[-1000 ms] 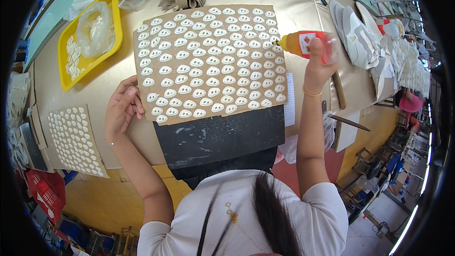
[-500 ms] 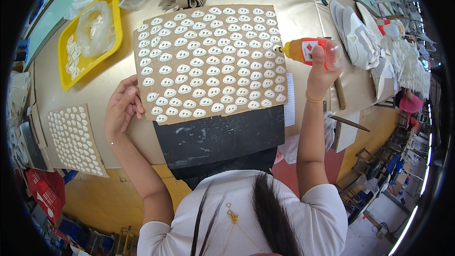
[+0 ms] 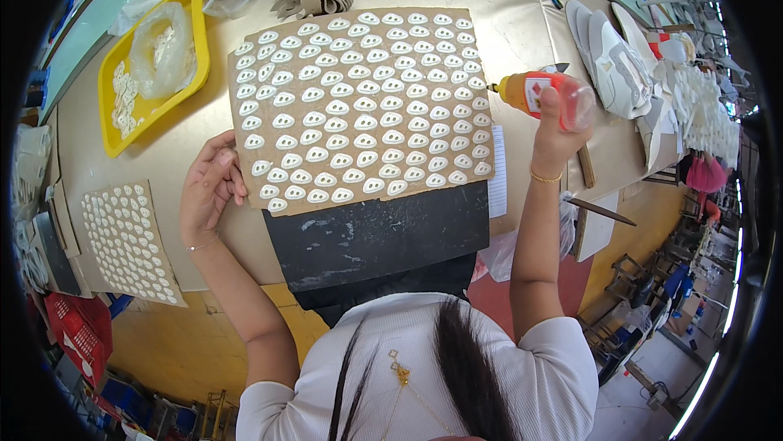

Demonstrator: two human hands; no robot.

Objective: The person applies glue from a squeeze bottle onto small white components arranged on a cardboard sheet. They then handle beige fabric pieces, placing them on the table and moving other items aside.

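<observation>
A sheet of brown cardboard (image 3: 326,86) holds rows of small white oval pieces (image 3: 364,123), each with two dark holes. The sheet lies over a black board (image 3: 379,237) at the table's near edge. My right hand (image 3: 561,135) is closed round a red and yellow squeeze bottle (image 3: 522,92), tipped on its side. The bottle's dark nozzle points left, just beside the sheet's right edge. At the sheet's left edge rests my left hand (image 3: 214,188), its fingers loosely bent and apart, touching the edge with nothing seen in them.
A yellow tray (image 3: 204,41) with a plastic bag and loose white pieces stands at the far left. A smaller filled cardboard sheet (image 3: 167,265) lies near left. White shoe parts (image 3: 616,70), a pointed blade (image 3: 602,211) and lined paper (image 3: 497,172) are on the right.
My right hand has drawn the bottle slightly right, so its nozzle moved off the piece at the sheet's right edge. My left hand has stayed in place.
</observation>
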